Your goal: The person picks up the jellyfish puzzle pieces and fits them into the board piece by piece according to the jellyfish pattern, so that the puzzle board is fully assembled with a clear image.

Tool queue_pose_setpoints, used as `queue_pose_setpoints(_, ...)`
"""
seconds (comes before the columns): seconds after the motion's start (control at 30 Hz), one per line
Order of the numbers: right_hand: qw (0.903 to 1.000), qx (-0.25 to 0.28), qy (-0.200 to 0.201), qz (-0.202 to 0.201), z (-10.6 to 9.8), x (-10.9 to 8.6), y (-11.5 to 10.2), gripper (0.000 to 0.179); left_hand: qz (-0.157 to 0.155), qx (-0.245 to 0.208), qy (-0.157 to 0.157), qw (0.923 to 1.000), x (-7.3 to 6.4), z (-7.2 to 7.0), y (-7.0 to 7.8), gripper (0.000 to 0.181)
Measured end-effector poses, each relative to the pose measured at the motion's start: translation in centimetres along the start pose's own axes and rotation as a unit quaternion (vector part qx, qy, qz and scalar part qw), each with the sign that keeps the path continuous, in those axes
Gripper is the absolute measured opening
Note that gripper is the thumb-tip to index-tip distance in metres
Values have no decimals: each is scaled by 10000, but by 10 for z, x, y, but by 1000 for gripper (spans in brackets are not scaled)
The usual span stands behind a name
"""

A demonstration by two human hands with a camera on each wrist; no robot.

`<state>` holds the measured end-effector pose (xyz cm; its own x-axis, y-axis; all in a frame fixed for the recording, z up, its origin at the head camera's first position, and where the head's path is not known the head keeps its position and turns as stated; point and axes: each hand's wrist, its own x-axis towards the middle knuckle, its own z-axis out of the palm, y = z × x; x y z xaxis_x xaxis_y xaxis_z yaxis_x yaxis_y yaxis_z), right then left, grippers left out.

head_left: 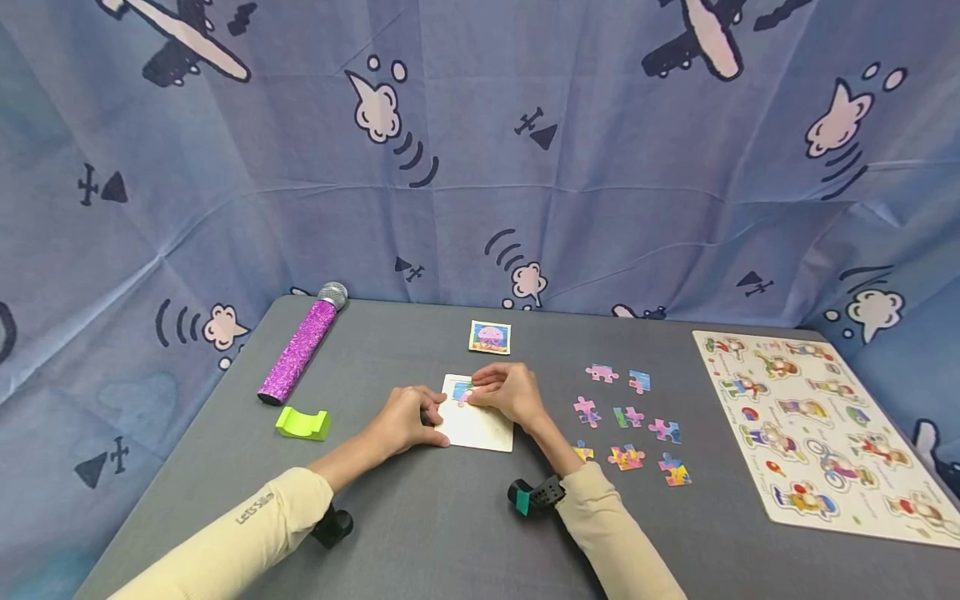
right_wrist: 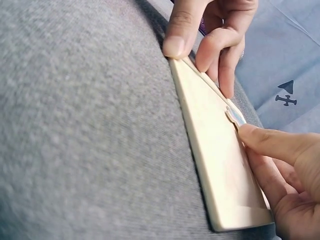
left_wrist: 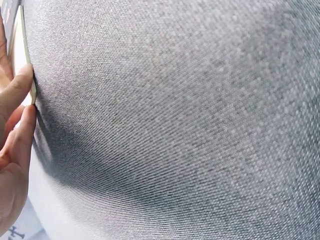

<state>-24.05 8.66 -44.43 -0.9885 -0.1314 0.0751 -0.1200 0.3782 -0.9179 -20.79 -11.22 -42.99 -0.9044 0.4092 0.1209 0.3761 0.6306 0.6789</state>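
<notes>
A square cream puzzle tray (head_left: 480, 427) with a raised rim lies on the grey table in front of me. My left hand (head_left: 406, 419) grips its left edge, with the thumb (right_wrist: 175, 46) at the near corner and curled fingers along the rim. A blue and pink jigsaw piece (head_left: 461, 392) sits at the tray's far left corner. My right hand (head_left: 511, 393) reaches over the tray from the right and pinches that piece, the thumb on its edge. In the left wrist view, only the left fingers (left_wrist: 22, 85) and a sliver of tray show.
Several loose jigsaw pieces (head_left: 626, 457) lie right of the tray. Behind it is a jellyfish picture card (head_left: 490, 337). At the left are a glittery purple microphone (head_left: 300, 350) and a lime-green curved block (head_left: 303, 423). A large picture board (head_left: 817, 417) lies far right. A patterned curtain (head_left: 480, 167) hangs behind.
</notes>
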Motion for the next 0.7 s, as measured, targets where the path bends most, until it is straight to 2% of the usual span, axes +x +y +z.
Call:
queue_pose_setpoints(0.23, 9998, -160, -11, -141, 3, 0, -3, 29, 45, -65, 18, 10000, -1, 0, -1, 25)
queue_pose_setpoints(0.47, 9998, -158, -129, 9, 5, -1, -5, 29, 75, -59, 5, 10000, -1, -1, -2, 24)
queue_pose_setpoints(0.7, 9986, -405, 241, -241, 10, -2, -5, 25, 173, -68, 13, 9998, -2, 0, -2, 24)
